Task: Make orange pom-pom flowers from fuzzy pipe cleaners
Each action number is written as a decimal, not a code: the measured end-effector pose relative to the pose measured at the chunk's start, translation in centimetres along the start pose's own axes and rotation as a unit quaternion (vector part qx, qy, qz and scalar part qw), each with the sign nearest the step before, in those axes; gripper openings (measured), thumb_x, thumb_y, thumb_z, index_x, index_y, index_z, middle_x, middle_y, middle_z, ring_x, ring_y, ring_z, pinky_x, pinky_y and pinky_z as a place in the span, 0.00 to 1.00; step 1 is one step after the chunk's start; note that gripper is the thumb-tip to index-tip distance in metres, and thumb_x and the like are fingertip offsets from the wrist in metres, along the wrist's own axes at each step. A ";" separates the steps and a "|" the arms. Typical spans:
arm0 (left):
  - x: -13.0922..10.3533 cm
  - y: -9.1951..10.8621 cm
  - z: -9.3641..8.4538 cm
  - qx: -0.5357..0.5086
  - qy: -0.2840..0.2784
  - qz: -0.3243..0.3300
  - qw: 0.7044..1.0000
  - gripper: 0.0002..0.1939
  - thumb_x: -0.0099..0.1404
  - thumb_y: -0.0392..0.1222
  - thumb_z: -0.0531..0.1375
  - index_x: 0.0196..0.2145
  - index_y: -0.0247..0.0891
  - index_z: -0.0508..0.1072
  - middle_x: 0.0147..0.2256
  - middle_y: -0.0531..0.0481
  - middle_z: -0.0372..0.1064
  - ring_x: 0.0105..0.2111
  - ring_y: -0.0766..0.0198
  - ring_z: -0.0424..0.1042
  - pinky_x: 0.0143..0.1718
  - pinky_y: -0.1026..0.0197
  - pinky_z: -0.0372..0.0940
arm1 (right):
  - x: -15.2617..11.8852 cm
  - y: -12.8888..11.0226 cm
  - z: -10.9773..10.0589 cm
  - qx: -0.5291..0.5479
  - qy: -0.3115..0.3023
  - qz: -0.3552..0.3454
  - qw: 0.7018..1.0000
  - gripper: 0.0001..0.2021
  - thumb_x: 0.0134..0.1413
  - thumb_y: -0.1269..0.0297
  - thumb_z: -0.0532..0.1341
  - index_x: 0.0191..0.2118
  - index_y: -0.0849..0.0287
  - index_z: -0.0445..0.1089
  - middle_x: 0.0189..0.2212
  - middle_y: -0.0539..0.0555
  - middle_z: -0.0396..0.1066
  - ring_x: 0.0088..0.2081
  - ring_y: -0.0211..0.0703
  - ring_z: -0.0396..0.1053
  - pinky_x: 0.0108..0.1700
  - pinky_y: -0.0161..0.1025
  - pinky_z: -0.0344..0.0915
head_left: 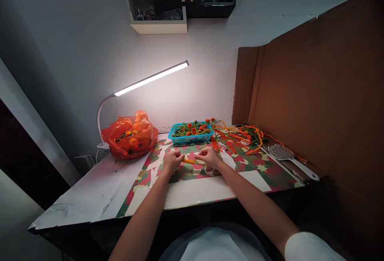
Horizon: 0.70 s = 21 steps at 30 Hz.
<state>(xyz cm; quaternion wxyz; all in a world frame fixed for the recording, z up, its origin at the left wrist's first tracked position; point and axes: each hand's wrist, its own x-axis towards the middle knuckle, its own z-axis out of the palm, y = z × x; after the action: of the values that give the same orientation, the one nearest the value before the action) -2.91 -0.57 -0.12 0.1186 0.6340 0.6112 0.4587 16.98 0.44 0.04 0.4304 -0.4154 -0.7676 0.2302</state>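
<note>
Above the patterned mat, a short yellow-orange chenille stem [189, 161], coiled or twisted along its length, stretches between my two hands. My left hand [173, 162] pinches its left end between thumb and fingers. At its other end my right hand [209, 158] is closed in a pinch, with a thin strand showing just below the fingers. A small rounded brownish thing [209, 168] lies under my right hand, partly hidden. Behind the hands stands a blue basket [192, 138] with orange flower heads on green stems.
At left sits an orange plastic bag [132, 143] with yellow-orange pieces inside, beside a lit desk lamp [151, 78]. Loose orange and green stems [234, 138] spread right of the basket. A hairbrush [292, 159] lies near the cardboard wall [300, 93]. Shelves [159, 27] hang above.
</note>
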 end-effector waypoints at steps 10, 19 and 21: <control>-0.2 0.4 -0.7 -0.101 0.140 -0.093 0.981 0.15 0.48 0.46 0.52 0.13 0.40 0.49 0.14 0.58 0.44 0.18 0.70 0.47 0.20 0.66 0.48 | -0.3 -0.5 0.5 0.021 -0.006 -0.088 0.996 0.07 0.52 0.60 0.63 0.32 0.52 0.79 0.28 0.52 0.77 0.35 0.42 0.70 0.39 0.38 0.59; -0.4 0.9 -0.8 0.045 0.109 -0.048 0.992 0.14 0.50 0.45 0.53 0.12 0.39 0.54 0.13 0.56 0.49 0.19 0.68 0.52 0.22 0.65 0.47 | -0.2 -1.1 -0.8 0.002 0.000 0.007 1.000 0.10 0.46 0.57 0.67 0.26 0.58 0.78 0.23 0.53 0.74 0.30 0.41 0.68 0.33 0.36 0.58; -0.4 0.9 -1.1 0.067 0.141 -0.063 0.986 0.15 0.51 0.45 0.53 0.12 0.39 0.56 0.14 0.56 0.51 0.19 0.67 0.53 0.22 0.64 0.46 | -0.6 -1.4 -0.3 -0.009 -0.003 -0.042 0.999 0.08 0.49 0.57 0.65 0.29 0.55 0.78 0.26 0.53 0.76 0.34 0.43 0.69 0.38 0.38 0.58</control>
<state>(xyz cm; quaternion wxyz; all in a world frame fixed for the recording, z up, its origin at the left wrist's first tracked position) -3.01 -1.63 0.96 0.0167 0.5298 0.6898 0.4931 16.81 -0.89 0.91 0.4335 -0.3860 -0.7877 0.2065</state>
